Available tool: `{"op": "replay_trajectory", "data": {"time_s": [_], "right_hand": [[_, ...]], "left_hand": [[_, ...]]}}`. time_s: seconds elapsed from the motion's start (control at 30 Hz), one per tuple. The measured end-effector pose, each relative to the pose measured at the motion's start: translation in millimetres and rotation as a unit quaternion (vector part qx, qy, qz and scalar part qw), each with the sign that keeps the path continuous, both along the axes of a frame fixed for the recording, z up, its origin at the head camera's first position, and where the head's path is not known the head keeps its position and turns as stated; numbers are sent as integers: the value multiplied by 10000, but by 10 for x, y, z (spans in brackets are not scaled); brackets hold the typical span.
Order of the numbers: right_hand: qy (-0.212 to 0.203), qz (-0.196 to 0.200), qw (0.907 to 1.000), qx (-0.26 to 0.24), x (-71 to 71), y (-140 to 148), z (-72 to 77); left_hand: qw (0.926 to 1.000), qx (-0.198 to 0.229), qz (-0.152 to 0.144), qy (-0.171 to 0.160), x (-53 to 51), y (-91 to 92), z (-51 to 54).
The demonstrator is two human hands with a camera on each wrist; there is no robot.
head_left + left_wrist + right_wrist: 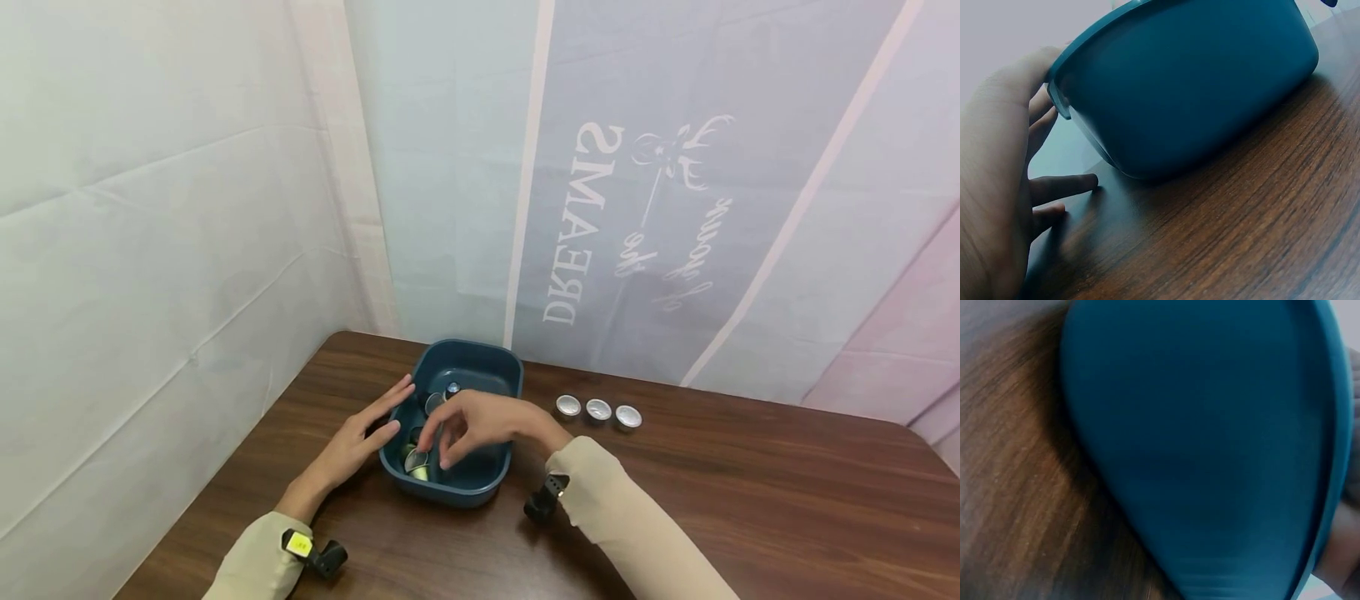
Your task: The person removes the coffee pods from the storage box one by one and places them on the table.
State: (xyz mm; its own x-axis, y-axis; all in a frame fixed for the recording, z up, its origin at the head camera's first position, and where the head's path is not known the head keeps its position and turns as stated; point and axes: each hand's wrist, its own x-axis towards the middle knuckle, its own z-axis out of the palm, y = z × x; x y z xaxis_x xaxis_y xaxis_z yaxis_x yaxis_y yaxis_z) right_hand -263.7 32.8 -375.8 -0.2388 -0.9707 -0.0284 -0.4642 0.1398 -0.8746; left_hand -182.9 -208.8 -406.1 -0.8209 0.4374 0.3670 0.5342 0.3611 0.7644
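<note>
A dark teal plastic bin (517, 375) stands on the table with several small coffee capsules inside, mostly along its left side. My left hand (351, 442) rests at the bin's left rim with its fingers fairly straight and spread. My right hand (480, 421) reaches over the right wall into the bin, thumb and index finger bent and apart. Its index fingertip is at or just above a green capsule (417, 468) with a silvery lid. Farther back, a dark blue capsule (452, 389) is partly covered by that hand. In the right wrist view the bin wall hides the fingertips.
Three silver-lidded capsules (598, 410) form a row on the brown wooden table (750, 492), right of the bin. A printed cloth backdrop (450, 208) hangs behind the table's far edge, and a pale cloth wall (165, 250) borders the left.
</note>
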Motion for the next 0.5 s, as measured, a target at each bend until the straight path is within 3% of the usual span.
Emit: {"op": "replay_trajectory", "data": {"time_s": [0.23,0.33,0.5], "right_hand": [[-321,330,9984,315,-23,-93,-45],[-466,483,9970,376,-17,-134,-69],[-454,631,9958,488,-5,-169,-92]], "left_hand": [[10000,-7,27,-17,-12,3,-8],[10000,-11,18,44,-64,-25,-110],[10000,-50,22,60,-68,-30,-115]]}}
